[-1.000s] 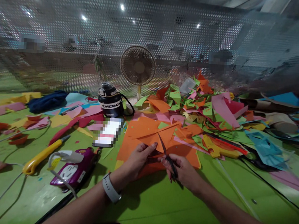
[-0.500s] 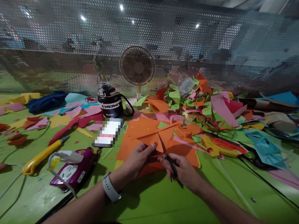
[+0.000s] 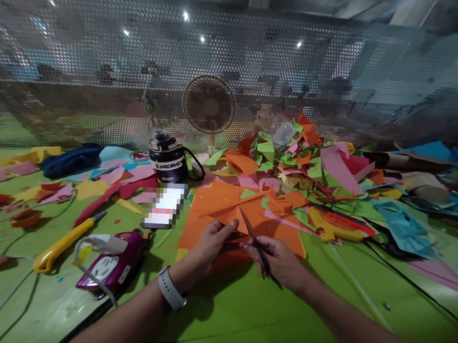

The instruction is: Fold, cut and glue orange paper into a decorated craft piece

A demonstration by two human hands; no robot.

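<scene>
My left hand [image 3: 212,244], with a pale watch band [image 3: 171,288] at the wrist, pinches a small piece of orange paper [image 3: 236,237] between thumb and fingers. In my right hand [image 3: 278,259] is a pair of dark scissors [image 3: 258,249], the fingers closed round the handles. The blades point up and left, just right of my left thumb. Both hands are over the near part of larger orange sheets [image 3: 200,211] lying on the green table [image 3: 240,315]. The lower edge of the held piece is partly hidden by my fingers.
Heaped paper scraps [image 3: 287,159] lie behind the sheets. To the left are a phone [image 3: 166,204], a dark bottle [image 3: 167,163], a purple power strip [image 3: 111,262] and a yellow-handled tool [image 3: 66,242]. A yellow glue gun [image 3: 331,228] lies right, and a fan [image 3: 209,106] stands at the back.
The view has shifted slightly. Both hands stay nearly in place, still holding the paper and the scissors; little else differs.
</scene>
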